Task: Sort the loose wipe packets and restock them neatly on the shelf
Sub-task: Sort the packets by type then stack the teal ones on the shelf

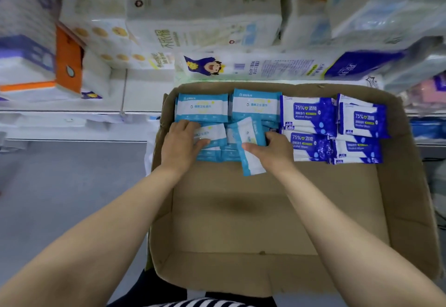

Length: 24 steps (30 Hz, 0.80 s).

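Bright, even overhead light; a soft shadow lies on the cardboard box [243, 206] floor. Edges blur and bow, especially the upper corners.

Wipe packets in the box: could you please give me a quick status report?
Left hand flat on light-blue packets. Right hand gripping one tilted packet. Dark-blue alcohol wipes grouped right. Cardboard box otherwise bare, nothing blocking.

We reach both bare forearms forward, wrists nearly level with each other. Our left hand [179, 141] lies palm down, fingers straight and together, thumb pointing inward. Our right hand [271, 151] curls its fingers in a grip (thumb stretched toward the left hand), knuckles up.
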### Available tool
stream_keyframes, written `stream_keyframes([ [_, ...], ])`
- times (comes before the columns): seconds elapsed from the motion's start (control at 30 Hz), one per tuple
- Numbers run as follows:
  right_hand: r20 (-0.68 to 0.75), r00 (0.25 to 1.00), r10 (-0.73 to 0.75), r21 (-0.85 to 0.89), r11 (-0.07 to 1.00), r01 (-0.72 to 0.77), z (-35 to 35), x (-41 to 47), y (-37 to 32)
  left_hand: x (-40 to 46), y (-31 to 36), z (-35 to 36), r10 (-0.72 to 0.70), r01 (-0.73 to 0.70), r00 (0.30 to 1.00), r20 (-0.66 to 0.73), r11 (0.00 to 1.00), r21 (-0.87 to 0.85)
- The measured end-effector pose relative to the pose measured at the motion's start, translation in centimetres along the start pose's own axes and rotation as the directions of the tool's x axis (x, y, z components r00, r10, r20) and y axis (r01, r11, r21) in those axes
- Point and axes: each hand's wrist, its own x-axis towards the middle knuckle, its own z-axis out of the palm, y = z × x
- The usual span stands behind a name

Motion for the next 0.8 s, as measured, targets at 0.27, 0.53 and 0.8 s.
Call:
stream_keyframes([
  [0.27,0.046,0.999,0.006,0.302,0.953,-0.019,-0.3,-1.7,-0.4,-1.1,0.1,1.6,-0.069,0.070,0.997,-0.027,0.998,0.010],
  [0.53,0.004,1.000,0.003,0.360,0.933,-0.004,0.2,-3.4,-0.8,-0.7,-0.1,0.5,-0.201,0.204,0.975,0.093,0.978,-0.029],
  [0.8,-0.147,0.984,-0.095,0.424,0.893,0.150,3.2,-8.3,-7.5,-5.1,-4.5,-5.4,-0.137,0.145,0.989,0.045,0.942,-0.303],
])
